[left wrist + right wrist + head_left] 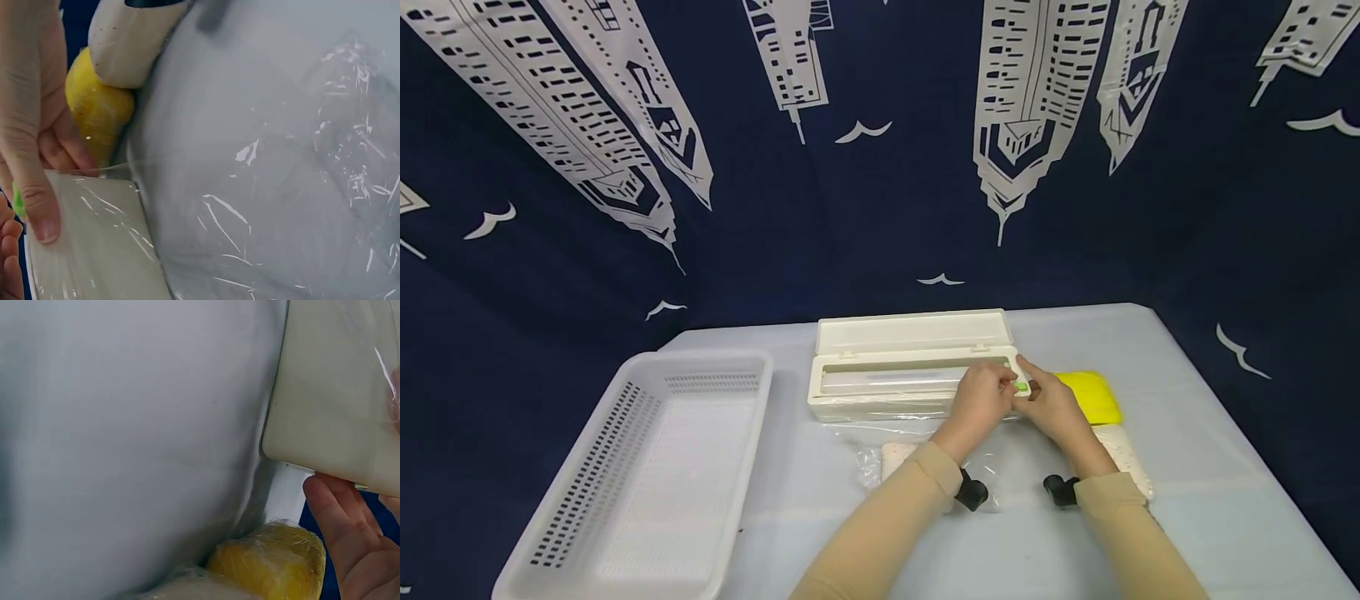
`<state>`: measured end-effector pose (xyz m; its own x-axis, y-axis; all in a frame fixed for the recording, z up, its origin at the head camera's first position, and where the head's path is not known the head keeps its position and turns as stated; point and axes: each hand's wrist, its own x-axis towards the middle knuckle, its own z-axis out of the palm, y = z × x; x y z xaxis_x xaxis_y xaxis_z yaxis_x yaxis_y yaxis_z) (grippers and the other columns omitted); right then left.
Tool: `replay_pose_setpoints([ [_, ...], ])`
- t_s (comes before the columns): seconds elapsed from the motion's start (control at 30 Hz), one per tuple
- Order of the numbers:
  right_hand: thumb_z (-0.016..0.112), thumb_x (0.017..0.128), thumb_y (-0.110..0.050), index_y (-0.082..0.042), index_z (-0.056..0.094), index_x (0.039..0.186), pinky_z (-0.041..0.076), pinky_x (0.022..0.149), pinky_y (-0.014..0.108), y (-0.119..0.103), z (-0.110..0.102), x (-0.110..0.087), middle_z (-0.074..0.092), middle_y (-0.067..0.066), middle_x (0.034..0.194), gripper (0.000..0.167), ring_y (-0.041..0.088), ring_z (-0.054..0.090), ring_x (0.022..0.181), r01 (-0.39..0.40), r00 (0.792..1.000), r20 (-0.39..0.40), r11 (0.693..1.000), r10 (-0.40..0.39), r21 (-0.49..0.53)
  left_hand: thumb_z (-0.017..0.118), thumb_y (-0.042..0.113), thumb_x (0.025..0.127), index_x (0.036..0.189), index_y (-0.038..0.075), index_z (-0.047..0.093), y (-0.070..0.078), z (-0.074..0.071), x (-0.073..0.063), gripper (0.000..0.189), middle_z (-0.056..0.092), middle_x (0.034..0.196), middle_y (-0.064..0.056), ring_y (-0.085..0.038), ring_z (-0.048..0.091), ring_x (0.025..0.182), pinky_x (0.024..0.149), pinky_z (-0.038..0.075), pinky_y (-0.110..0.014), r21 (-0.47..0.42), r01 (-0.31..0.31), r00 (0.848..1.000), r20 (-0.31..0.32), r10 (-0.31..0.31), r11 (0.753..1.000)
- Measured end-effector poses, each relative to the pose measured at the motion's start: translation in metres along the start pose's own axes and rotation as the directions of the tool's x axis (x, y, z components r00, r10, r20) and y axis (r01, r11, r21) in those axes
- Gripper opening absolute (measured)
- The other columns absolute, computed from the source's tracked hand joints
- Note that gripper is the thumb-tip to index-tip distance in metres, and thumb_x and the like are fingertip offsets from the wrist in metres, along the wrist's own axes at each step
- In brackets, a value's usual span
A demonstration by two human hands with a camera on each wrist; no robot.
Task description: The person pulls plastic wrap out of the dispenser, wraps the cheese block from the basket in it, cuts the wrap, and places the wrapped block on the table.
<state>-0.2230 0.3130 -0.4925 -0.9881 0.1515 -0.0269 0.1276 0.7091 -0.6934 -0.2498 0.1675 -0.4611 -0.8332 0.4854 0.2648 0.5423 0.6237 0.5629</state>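
A cream plastic wrap dispenser box (850,410) stands on the table with its lid (917,333) tipped back. Inside lies a roll of cling film (887,381), and clear film (244,219) drapes over the box front onto the table. At the box's right end, my left hand (981,404) has curled fingertips pinched at a small green slider (1021,386); the fingertips partly cover it. My right hand (1054,408) grips that same end, its thumb on the front face in the left wrist view and its fingers (334,512) against the end wall.
A white perforated basket (748,442) sits at the left. Right of the box are a film-wrapped yellow item (1090,398) and a pale speckled item (1123,454). Another pale speckled item (895,457) lies by the film, partly behind my left sleeve. A dark blue printed curtain (887,208) hangs behind.
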Motion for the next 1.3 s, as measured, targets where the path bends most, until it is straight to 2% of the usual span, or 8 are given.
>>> replay_pose_setpoints([
  [0.13,0.069,0.081,-0.009,0.001,0.038,0.148,0.035,0.051,0.024,0.001,0.001,-0.002,0.047,0.008,0.074,0.074,0.017,0.042,0.063,0.031,0.999,-0.029,0.999,-0.031,-0.018,0.074,0.011,0.085,0.100,0.010,0.078,0.000,0.007,0.001,0.016,0.073,0.088,0.001,-0.006,0.061,0.079,0.067,0.044,-0.010,0.057,-0.002,1.000,-0.006,0.003,0.998],
  [0.4,0.074,0.083,-0.014,0.001,0.040,0.146,0.044,0.061,0.025,0.002,0.002,-0.004,0.056,0.017,0.088,0.074,0.022,0.052,0.075,0.050,0.997,-0.053,0.998,-0.052,-0.023,0.080,0.017,0.082,0.090,0.014,0.078,0.001,0.012,0.003,0.009,0.071,0.081,0.004,-0.005,0.060,0.073,0.062,0.042,-0.009,0.132,-0.014,0.998,-0.064,0.023,0.991],
  [0.63,0.077,0.084,-0.018,0.001,0.041,0.146,0.043,0.059,0.023,0.003,0.000,-0.004,0.056,0.017,0.088,0.075,0.021,0.051,0.073,0.043,0.997,-0.057,0.998,-0.045,-0.036,0.081,0.017,0.080,0.088,0.016,0.077,0.000,0.009,0.001,0.010,0.073,0.085,0.007,-0.009,0.067,0.083,0.074,0.051,-0.015,0.220,-0.065,0.993,-0.082,0.085,0.973],
  [0.73,0.077,0.083,-0.018,0.001,0.040,0.146,0.043,0.059,0.023,0.002,0.001,-0.003,0.057,0.017,0.089,0.075,0.021,0.052,0.074,0.041,0.998,-0.053,0.999,-0.043,-0.028,0.080,0.019,0.081,0.089,0.017,0.077,-0.001,0.008,0.001,0.009,0.073,0.087,0.008,-0.010,0.067,0.086,0.079,0.051,-0.017,0.280,-0.079,0.993,-0.064,0.101,0.957],
  [0.97,0.079,0.082,-0.020,0.000,0.040,0.147,0.046,0.062,0.025,-0.001,0.002,-0.003,0.059,0.020,0.094,0.079,0.022,0.055,0.077,0.028,0.999,-0.043,1.000,-0.028,0.000,0.078,0.028,0.083,0.089,0.019,0.074,-0.004,0.002,0.000,0.011,0.072,0.091,0.009,-0.008,0.061,0.087,0.083,0.047,-0.017,0.457,-0.138,0.989,0.010,0.151,0.879],
  [1.03,0.080,0.081,-0.021,0.001,0.040,0.147,0.046,0.062,0.024,0.000,0.001,-0.003,0.060,0.021,0.094,0.080,0.022,0.055,0.077,0.042,0.998,-0.049,0.999,-0.041,0.006,0.078,0.028,0.083,0.088,0.019,0.074,-0.004,0.000,0.001,0.011,0.072,0.091,0.009,-0.009,0.060,0.087,0.083,0.048,-0.017,0.470,-0.150,0.987,0.020,0.160,0.870],
  [1.13,0.082,0.080,-0.022,0.002,0.041,0.146,0.046,0.060,0.021,0.001,0.001,-0.003,0.063,0.023,0.094,0.081,0.022,0.057,0.076,0.055,0.996,-0.065,0.998,-0.054,0.009,0.077,0.026,0.084,0.090,0.017,0.074,-0.005,-0.001,0.002,0.011,0.071,0.091,0.007,-0.010,0.061,0.087,0.082,0.049,-0.018,0.457,-0.158,0.987,0.036,0.159,0.875],
  [1.3,0.084,0.077,-0.028,0.001,0.038,0.148,0.046,0.061,0.020,0.002,-0.002,-0.004,0.060,0.025,0.100,0.089,0.022,0.056,0.077,0.049,0.998,-0.044,0.999,-0.049,0.001,0.076,0.019,0.085,0.092,0.014,0.075,-0.009,-0.006,-0.001,0.009,0.072,0.093,0.004,-0.012,0.062,0.087,0.081,0.051,-0.017,0.363,-0.120,0.993,0.036,0.115,0.924],
])
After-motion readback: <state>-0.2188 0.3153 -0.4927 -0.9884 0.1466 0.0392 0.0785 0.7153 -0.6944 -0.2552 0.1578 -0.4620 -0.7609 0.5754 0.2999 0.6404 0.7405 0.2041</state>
